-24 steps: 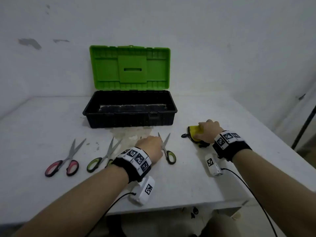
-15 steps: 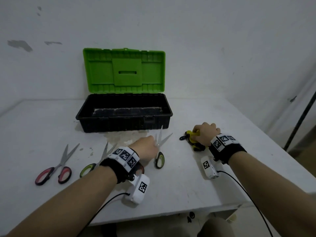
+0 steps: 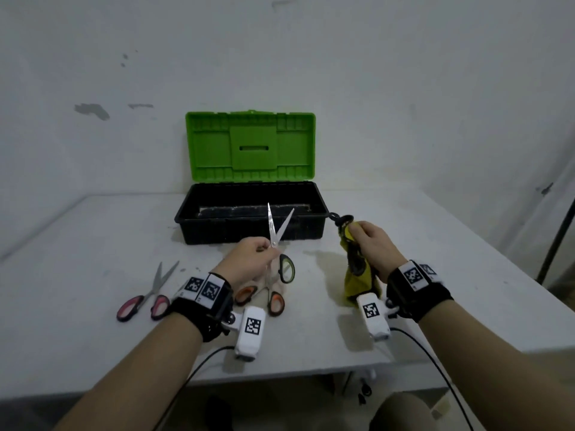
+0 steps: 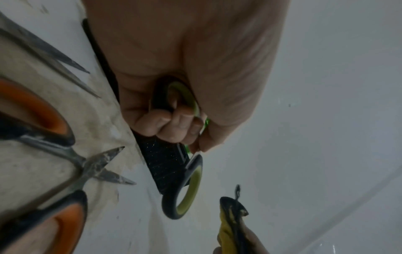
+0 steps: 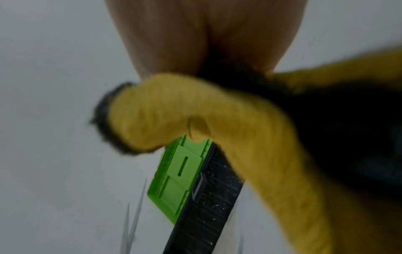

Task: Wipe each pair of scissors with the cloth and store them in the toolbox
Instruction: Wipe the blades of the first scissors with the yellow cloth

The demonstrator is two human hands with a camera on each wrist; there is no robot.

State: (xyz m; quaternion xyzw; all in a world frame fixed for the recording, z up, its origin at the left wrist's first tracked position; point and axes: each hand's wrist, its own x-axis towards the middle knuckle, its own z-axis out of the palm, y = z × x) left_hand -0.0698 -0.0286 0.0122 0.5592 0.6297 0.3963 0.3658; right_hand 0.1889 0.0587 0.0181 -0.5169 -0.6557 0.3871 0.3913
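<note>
My left hand point(image 3: 263, 248) holds the green-handled scissors point(image 3: 281, 241) above the table, its open blades pointing up in front of the toolbox. In the left wrist view my fingers point(image 4: 172, 123) curl through one handle loop of the green-handled scissors point(image 4: 187, 190). My right hand point(image 3: 361, 233) grips the yellow cloth point(image 3: 357, 279), which hangs down from it and fills the right wrist view as a yellow cloth point(image 5: 195, 111). The black toolbox point(image 3: 193, 217) stands open with its green lid point(image 3: 250, 144) upright. Orange-handled scissors point(image 3: 275, 301) and pink-handled scissors point(image 3: 144, 298) lie on the table.
The white table's front edge point(image 3: 280, 373) runs just below my wrists. A stained patch of table point(image 4: 91, 120) lies under the orange-handled scissors point(image 4: 50, 134). Another pair's grey blades point(image 4: 50, 51) show to the left. The wall stands right behind the toolbox.
Both hands have risen off the table. My left hand lifted the green-handled scissors with the blades swung upright, uncovering the orange-handled pair. My right hand lifted the cloth, which now hangs.
</note>
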